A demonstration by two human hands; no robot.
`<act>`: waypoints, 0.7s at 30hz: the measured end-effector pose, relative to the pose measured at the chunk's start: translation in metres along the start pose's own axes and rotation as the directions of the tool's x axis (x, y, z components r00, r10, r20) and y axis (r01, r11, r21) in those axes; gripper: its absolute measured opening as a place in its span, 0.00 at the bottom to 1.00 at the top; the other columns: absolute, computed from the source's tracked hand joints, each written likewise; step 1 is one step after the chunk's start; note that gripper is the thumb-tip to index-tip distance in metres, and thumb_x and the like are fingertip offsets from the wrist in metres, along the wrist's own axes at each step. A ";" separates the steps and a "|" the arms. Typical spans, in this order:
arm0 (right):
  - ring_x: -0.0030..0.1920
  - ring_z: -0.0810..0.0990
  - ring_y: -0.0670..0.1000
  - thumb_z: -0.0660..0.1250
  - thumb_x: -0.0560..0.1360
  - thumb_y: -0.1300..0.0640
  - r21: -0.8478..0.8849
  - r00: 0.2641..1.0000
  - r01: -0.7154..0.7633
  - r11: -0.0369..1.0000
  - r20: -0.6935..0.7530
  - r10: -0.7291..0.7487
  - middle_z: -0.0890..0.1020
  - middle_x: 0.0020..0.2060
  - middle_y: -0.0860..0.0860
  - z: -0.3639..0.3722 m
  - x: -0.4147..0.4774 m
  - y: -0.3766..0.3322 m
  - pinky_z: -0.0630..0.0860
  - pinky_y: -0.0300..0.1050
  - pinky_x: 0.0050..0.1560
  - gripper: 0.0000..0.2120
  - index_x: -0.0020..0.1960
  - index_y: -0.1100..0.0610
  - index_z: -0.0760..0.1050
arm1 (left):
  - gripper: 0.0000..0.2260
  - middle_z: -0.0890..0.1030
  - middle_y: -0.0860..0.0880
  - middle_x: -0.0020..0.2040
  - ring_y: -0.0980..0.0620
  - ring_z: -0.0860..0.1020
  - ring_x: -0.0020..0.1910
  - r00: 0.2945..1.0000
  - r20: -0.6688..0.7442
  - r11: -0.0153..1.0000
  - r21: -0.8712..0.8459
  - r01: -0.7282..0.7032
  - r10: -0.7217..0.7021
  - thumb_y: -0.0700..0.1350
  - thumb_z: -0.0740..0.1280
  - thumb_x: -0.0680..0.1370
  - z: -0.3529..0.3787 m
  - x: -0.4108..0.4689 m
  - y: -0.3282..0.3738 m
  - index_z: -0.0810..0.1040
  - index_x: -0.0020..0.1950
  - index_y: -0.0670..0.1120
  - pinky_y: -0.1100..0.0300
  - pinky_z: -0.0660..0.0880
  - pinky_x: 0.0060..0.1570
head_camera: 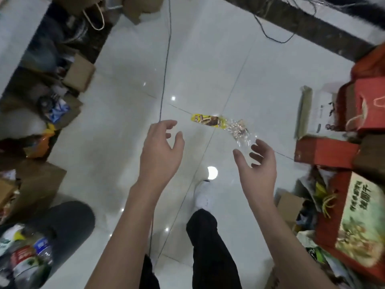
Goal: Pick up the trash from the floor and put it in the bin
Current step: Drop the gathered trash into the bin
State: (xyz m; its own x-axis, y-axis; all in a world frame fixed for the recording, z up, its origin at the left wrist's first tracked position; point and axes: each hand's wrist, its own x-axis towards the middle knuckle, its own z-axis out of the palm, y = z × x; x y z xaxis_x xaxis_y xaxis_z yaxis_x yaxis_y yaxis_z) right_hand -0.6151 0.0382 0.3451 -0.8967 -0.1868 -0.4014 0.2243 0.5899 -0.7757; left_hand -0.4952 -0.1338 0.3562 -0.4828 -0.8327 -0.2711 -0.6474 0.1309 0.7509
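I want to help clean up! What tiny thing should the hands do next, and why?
Probably reach the right hand down and pinch the clear crinkly end of the yellow wrapper. That hand and the left hand are both open and hold nothing. The wrapper lies on the white floor, and the right hand looks nearest to its clear end.

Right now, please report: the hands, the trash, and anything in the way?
Left hand open, right hand open, both empty. Yellow snack wrapper on floor tiles, untouched. Thin cable lies nearby.
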 end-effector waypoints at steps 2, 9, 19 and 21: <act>0.60 0.77 0.39 0.76 0.74 0.49 0.005 0.999 -0.021 1.000 -0.047 0.021 0.78 0.62 0.43 -0.021 0.020 0.010 0.74 0.38 0.58 0.28 0.71 0.48 0.71 | 0.13 0.75 0.58 0.59 0.59 0.78 0.53 0.998 0.034 0.998 0.020 -0.051 0.051 0.51 0.64 0.79 0.026 0.013 0.015 0.76 0.63 0.54 0.58 0.75 0.49; 0.59 0.76 0.35 0.76 0.75 0.49 0.006 0.988 -0.081 0.997 -0.135 0.081 0.77 0.63 0.45 -0.036 0.083 0.067 0.71 0.35 0.57 0.28 0.71 0.47 0.70 | 0.14 0.75 0.57 0.61 0.60 0.77 0.54 0.976 0.176 0.986 0.080 -0.147 0.132 0.51 0.65 0.79 0.107 0.067 0.017 0.75 0.65 0.54 0.63 0.72 0.50; 0.58 0.76 0.36 0.77 0.74 0.50 0.002 0.979 -0.088 0.996 -0.186 0.086 0.76 0.64 0.46 0.042 0.194 0.209 0.69 0.27 0.54 0.28 0.70 0.47 0.70 | 0.15 0.74 0.57 0.58 0.59 0.76 0.53 0.935 0.289 0.952 0.162 -0.258 0.205 0.49 0.67 0.79 0.239 0.160 -0.107 0.75 0.66 0.51 0.65 0.71 0.49; 0.58 0.76 0.35 0.76 0.74 0.50 0.010 0.978 -0.075 0.997 -0.193 0.075 0.76 0.64 0.46 0.060 0.217 0.239 0.70 0.28 0.55 0.28 0.70 0.48 0.70 | 0.16 0.74 0.56 0.59 0.56 0.77 0.54 0.927 0.305 0.946 0.165 -0.278 0.219 0.48 0.68 0.78 0.268 0.179 -0.133 0.75 0.66 0.50 0.58 0.74 0.53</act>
State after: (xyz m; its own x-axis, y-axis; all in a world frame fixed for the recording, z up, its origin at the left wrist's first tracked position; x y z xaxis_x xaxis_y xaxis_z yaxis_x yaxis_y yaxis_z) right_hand -0.7328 0.0912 0.0438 -0.9339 0.0129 -0.3573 0.2945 0.5944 -0.7483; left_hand -0.6534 -0.1563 0.0460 -0.7692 -0.5791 -0.2700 -0.5756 0.4445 0.6864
